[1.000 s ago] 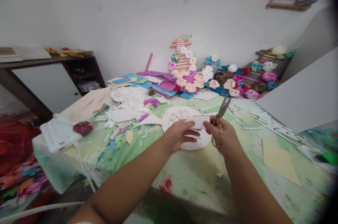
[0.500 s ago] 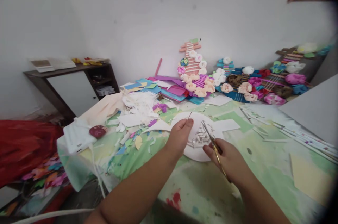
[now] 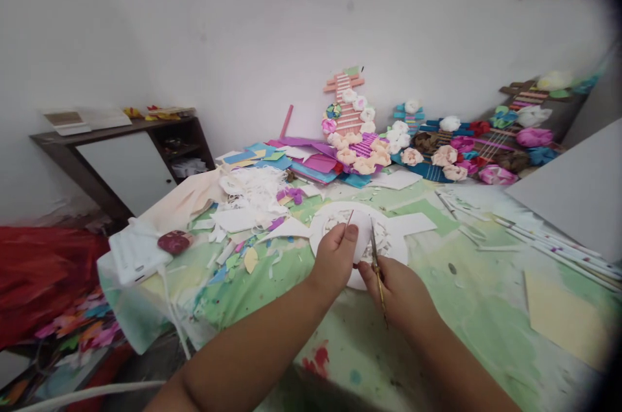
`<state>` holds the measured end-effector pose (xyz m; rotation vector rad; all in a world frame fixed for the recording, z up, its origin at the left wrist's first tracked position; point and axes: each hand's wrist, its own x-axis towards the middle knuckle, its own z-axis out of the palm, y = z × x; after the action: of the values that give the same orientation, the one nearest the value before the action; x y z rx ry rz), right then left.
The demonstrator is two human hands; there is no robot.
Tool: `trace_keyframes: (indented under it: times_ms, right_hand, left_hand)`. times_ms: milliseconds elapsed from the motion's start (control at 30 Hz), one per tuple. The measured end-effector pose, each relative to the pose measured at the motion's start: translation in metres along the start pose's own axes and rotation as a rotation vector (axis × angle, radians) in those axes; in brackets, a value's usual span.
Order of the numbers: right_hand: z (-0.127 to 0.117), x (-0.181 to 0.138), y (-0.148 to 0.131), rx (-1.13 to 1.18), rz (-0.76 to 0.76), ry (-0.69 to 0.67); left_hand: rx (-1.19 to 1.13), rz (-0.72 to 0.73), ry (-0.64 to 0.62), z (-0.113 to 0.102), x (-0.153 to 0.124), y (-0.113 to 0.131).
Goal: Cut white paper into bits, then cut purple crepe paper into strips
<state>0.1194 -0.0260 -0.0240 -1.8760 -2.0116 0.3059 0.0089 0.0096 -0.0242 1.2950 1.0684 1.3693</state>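
My left hand is closed, pinching a white paper piece with a rounded edge. A thin reddish line sticks up by its thumb; I cannot tell whether it is a stick or an edge. My right hand is closed around gold-handled scissors. Their blades point up and away, close beside the right edge of the paper piece. Beneath both hands lies a round white plate with many small white scraps on it. The left hand and the paper piece hide part of the plate.
White shredded strips and coloured paper sheets cover the back left of the table. Guitar-shaped crafts with paper flowers lean on the wall. A white power bank with a cable and a dark red object lie left. Long white sticks lie right.
The scissors have moved left and turned more upright, now close beside the paper piece. My left hand has turned, so the white piece shows. The whole view has shifted slightly.
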Motion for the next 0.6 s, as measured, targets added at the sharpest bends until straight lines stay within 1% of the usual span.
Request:
trace_keyframes:
  times_ms: [133, 367, 467, 600]
  right_hand:
    - [-0.0022, -0.0014, 0.0010, -0.063, 0.023, 0.040]
    - [-0.0014, 0.0020, 0.0035, -0.039, -0.034, -0.034]
    - [0.0006, 0.0031, 0.0025, -0.019, -0.048, -0.041]
    - [0.0024, 0.0023, 0.0001, -0.058, -0.039, -0.025]
  left_hand:
    - [0.000, -0.021, 0.003, -0.0014, 0.0001, 0.0039]
    - [-0.049, -0.082, -0.052, -0.0014, 0.0014, 0.0069]
    - [-0.036, -0.056, -0.021, -0.0008, 0.0013, 0.0045]
    - [0.016, -0.014, 0.035, -0.0006, 0.0011, -0.0012]
